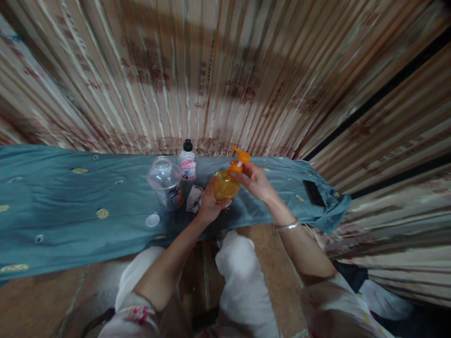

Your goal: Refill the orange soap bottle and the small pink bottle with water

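Observation:
My left hand [210, 203] is wrapped round the body of a yellow see-through pump bottle [225, 185], which I hold slightly tilted above the cloth. My right hand [256, 180] has its fingers closed on the orange collar under the pump head [242, 156]. Left of my left hand lies a crumpled whitish cloth or tissue [194, 199]. Farther left stands a large clear plastic bottle [165, 180] without a cap, and a round translucent lid [152, 219] lies in front of it. Behind them is a small bottle [187, 164] with a black cap and pink label.
A teal patterned cloth [70, 188] covers the low surface before me. A black phone [314, 193] lies toward its right end. A pleated, flower-printed curtain [225, 84] hangs behind and on the right, with a dark pole [373, 70] crossing it. Tiled floor shows below.

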Demonstrator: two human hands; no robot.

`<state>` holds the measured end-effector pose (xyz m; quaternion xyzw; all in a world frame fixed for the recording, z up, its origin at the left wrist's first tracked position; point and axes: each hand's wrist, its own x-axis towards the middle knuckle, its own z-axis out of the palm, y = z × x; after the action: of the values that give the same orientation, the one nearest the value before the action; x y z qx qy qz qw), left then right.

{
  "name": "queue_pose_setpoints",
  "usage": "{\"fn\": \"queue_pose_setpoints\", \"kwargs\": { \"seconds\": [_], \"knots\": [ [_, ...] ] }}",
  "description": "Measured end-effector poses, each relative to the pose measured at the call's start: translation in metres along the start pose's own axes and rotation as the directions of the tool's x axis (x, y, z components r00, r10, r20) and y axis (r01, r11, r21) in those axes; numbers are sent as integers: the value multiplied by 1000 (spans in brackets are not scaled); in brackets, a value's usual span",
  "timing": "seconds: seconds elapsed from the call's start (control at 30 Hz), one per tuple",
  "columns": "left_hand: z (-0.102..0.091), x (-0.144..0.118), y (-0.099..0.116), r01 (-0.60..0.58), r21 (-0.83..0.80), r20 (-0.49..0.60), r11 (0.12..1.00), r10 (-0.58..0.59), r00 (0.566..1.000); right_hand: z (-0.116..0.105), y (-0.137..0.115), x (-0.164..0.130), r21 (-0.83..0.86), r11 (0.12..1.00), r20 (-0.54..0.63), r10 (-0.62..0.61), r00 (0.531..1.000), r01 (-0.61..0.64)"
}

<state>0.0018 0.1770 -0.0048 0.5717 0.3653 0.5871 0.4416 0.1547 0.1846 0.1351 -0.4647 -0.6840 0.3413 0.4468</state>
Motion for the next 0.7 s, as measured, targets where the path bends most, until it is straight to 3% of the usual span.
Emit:
{"fn": "queue_pose_setpoints", "kwargs": {
  "seconds": [0.13, 0.33, 0.53, 0.7],
  "knots": [
    [0, 0, 1, 22, -35, 26, 999, -21, 999, 1, 1, 1, -118, 992, -122, 19, 992, -34],
    [-1, 1, 3, 14, 5, 18, 1000, -14, 1000, 1, -2, 0, 60, 998, 58, -11, 998, 7],
    [-1, 0, 8, 18, 27, 10, 999, -18, 1000, 2, 0, -1, -96, 995, -88, 6, 996, -14],
    [-1, 2, 12, 7, 8, 17, 1000, -7, 1000, 2, -4, -3, -17, 999, 1, -30, 1000, 30]
  ]
}}
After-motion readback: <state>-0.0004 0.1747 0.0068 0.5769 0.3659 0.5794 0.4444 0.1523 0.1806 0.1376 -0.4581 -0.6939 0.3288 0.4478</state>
